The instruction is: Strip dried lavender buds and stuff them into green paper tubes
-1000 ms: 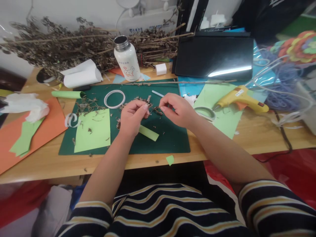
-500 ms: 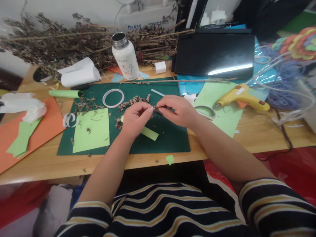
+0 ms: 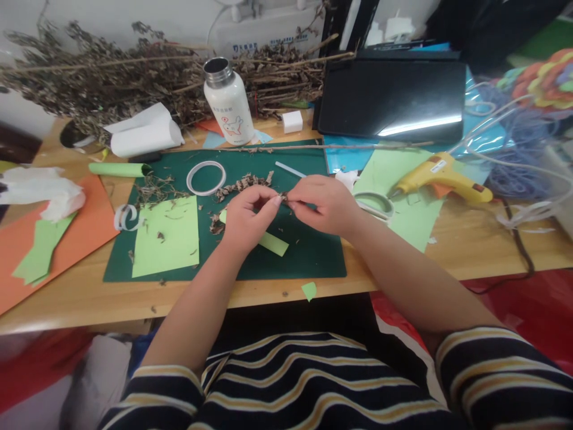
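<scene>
My left hand (image 3: 250, 218) and my right hand (image 3: 324, 206) meet above the green cutting mat (image 3: 313, 257), each pinching a small brown bit of dried plant (image 3: 285, 197). Fingertips hide most of that bit. Beneath my left hand lies a light green paper strip (image 3: 274, 243), partly covered by it. A row of crumpled dried leaves (image 3: 244, 185) rests on the mat just beyond my left hand. Left of it are a roll of white tape (image 3: 206, 178) and a green paper square (image 3: 165, 239) with leaf crumbs. Past my right hand is a short translucent glue stick (image 3: 290, 169).
A white bottle (image 3: 230, 104) without a lid stands behind the mat, before a heap of dried branches (image 3: 134, 77). A yellow glue gun (image 3: 443, 176) lies at right on green paper, near another tape roll (image 3: 376, 206). A black tablet (image 3: 394, 98) sits at the back.
Both hands stay pinched together over the mat, with only slight finger movement around the dried plant bit. The view has shifted very slightly; the other things lie as before.
</scene>
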Demonstrator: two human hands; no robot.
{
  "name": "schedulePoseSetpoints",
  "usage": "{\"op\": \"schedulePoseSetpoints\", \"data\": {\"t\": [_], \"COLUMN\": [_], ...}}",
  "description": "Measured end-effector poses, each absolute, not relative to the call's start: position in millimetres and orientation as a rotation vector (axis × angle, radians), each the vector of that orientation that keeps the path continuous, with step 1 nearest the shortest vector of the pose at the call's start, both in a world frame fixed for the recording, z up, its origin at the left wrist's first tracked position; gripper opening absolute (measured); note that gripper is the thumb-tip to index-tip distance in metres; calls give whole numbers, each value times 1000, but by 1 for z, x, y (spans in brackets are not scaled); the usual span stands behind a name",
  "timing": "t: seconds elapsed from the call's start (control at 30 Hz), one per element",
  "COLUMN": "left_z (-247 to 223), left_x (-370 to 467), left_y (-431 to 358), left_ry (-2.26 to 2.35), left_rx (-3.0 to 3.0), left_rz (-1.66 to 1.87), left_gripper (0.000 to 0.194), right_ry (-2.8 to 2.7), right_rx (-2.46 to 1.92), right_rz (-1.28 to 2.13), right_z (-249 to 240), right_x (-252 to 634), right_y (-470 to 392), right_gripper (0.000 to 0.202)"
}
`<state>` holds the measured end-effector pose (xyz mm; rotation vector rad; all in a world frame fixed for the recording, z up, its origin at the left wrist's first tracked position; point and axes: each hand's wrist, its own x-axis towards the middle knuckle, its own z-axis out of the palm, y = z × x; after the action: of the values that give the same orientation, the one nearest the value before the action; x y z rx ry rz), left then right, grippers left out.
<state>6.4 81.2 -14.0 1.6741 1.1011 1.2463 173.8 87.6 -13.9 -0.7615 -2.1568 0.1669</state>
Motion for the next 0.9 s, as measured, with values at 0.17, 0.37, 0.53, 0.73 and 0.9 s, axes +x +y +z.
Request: {"op": "schedulePoseSetpoints", "data": {"t": [0.17, 0.37, 0.53, 0.73, 0.9], "left_z": [-21, -15, -12, -9, -5], "left_x": [8, 1, 0, -5, -9], "left_y": [84, 83, 79, 83, 89], "left_ry": [916, 846, 947, 942, 881], "left_rx": [1414, 1632, 2012, 1693, 1376], "left_rz": [1246, 1176, 1210, 1297, 1374], "left_gripper": [7, 23, 9, 5, 13], "right_ry": [-2092, -2117, -2141, -2109, -2075], "right_rx": [-779, -703, -699, -655, -653], "right_rz": [126, 164, 195, 203, 266], "right_z": [-13, -11, -12, -7, -5], "right_x": [173, 174, 173, 175, 179], "right_y": [86, 88, 88, 87, 89], "right_gripper": [18, 16, 19, 18, 17]}}
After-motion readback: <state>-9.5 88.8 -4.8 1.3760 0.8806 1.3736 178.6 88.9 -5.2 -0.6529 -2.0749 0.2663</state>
